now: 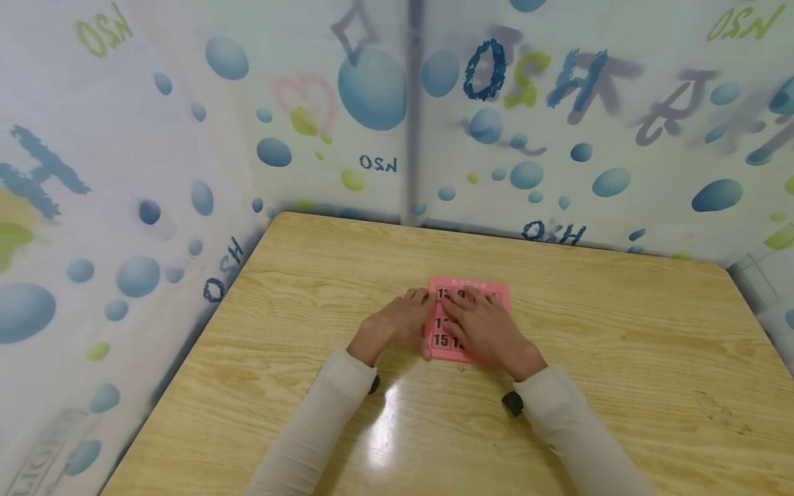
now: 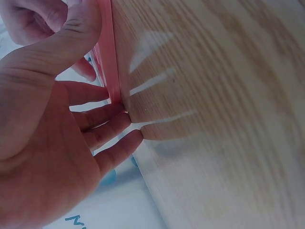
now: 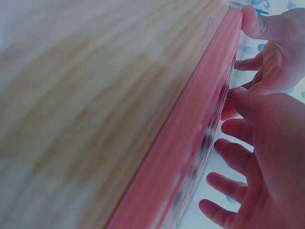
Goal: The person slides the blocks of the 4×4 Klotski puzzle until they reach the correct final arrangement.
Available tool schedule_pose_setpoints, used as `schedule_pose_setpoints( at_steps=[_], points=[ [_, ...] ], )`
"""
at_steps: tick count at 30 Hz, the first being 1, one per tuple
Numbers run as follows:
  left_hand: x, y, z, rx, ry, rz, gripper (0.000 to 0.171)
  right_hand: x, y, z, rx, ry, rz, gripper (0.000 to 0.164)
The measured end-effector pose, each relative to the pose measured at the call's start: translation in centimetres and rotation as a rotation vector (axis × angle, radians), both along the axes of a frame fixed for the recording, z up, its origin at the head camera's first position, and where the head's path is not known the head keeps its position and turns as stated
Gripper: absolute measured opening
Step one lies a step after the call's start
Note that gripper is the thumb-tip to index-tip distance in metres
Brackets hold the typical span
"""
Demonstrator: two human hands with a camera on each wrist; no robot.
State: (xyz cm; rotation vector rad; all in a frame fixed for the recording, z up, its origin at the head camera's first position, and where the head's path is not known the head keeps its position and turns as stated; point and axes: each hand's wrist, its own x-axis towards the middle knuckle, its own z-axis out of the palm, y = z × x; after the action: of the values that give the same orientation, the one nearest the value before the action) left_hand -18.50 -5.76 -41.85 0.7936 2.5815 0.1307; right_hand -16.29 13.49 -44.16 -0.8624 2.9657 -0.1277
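Note:
A pink number slide puzzle [image 1: 466,282] lies flat on the wooden table, with white tiles bearing black numbers such as 13 and 15. My left hand [image 1: 400,318] rests along its left edge, thumb at the near left corner. In the left wrist view, the fingers of this left hand [image 2: 62,129] are spread and nearly straight, their tips at the puzzle's far end and on the tabletop. Over the tiles lies my right hand [image 1: 486,329], covering most of the middle and right side. The right wrist view shows the right hand [image 3: 271,157] with loosely spread fingers close over the puzzle's face.
The wooden table [image 1: 620,331] runs back to walls [image 1: 186,138] printed with blue bubbles and letters. Both forearms, in pale sleeves [image 1: 310,427], come in from the near side. A dark band [image 1: 512,403] shows at the right wrist.

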Motion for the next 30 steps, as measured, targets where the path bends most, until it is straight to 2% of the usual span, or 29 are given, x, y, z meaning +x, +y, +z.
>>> schedule_pose_setpoints(
  at_steps=[11,30],
  points=[
    [0.0,0.1,0.0,-0.010,0.016,-0.011,0.114,-0.3,-0.6,0.4,-0.002,-0.045,-0.034,0.053],
    [-0.1,0.1,-0.1,-0.025,0.013,-0.010,0.114,1.2,-0.8,0.6,0.011,-0.034,-0.004,0.050]
  ],
)
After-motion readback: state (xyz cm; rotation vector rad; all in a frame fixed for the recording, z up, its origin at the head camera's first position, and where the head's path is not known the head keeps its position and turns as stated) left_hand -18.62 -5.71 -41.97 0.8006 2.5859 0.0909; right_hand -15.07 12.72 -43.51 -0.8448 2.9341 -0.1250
